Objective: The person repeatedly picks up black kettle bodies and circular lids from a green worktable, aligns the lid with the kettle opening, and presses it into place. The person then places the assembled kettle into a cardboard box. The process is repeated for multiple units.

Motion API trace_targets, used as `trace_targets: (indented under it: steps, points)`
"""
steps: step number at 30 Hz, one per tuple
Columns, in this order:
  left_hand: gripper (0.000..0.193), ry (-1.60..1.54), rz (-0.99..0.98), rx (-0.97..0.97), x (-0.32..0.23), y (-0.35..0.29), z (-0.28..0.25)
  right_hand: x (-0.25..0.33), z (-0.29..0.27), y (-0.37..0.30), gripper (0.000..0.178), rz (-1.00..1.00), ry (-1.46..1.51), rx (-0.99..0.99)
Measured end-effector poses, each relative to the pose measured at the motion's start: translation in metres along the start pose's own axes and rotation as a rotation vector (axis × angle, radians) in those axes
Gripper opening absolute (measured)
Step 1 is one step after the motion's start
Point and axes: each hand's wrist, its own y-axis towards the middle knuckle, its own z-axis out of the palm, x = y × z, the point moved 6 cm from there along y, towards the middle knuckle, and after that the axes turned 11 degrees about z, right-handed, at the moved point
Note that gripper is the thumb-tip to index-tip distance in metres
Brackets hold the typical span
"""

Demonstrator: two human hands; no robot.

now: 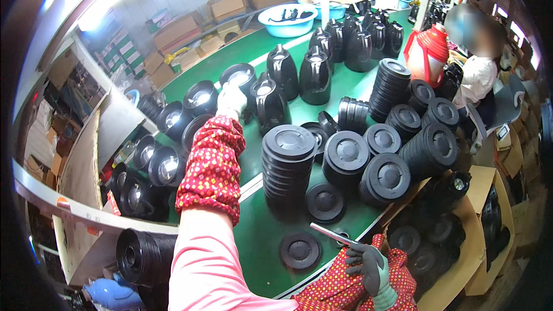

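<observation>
My left arm, in a pink sleeve with a red patterned cover, stretches forward over the green table [242, 259]. Its pale-gloved left hand [232, 101] is against a black jug [237, 72] lying with its open end toward me; glare washes out the fingers. Low on the right, my right hand [368, 266] wears a grey-and-green glove. Its fingers are closed round a slim silvery metal tool [329, 232] that points up and left. Just left of the tool, a round black plastic disc [300, 251] lies flat. Behind it rises a tall stack of such discs [288, 164].
Upright black jugs [315, 76] stand beyond. More jugs [167, 168] lie along the left edge. Disc stacks [387, 178] crowd the right, above a cardboard box [472, 219] of black parts. Farther back are a blue basin [288, 22], a red-topped flask [427, 52] and a seated person [477, 78].
</observation>
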Motion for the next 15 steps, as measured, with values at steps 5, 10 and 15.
trace_targets:
  steps: [5,10,15]
  points:
    - [0.031,0.282,0.119,-0.026,0.019,0.02,0.022,0.002,0.003,-0.001,0.058,0.015,0.018,0.0]
    - [0.041,0.223,0.141,-0.322,0.013,0.018,-0.016,-0.003,0.001,0.001,0.052,-0.004,0.055,0.062]
    - [0.04,-0.119,0.195,-0.673,-0.044,-0.014,-0.151,0.0,0.014,0.0,0.049,0.037,-0.056,0.11]
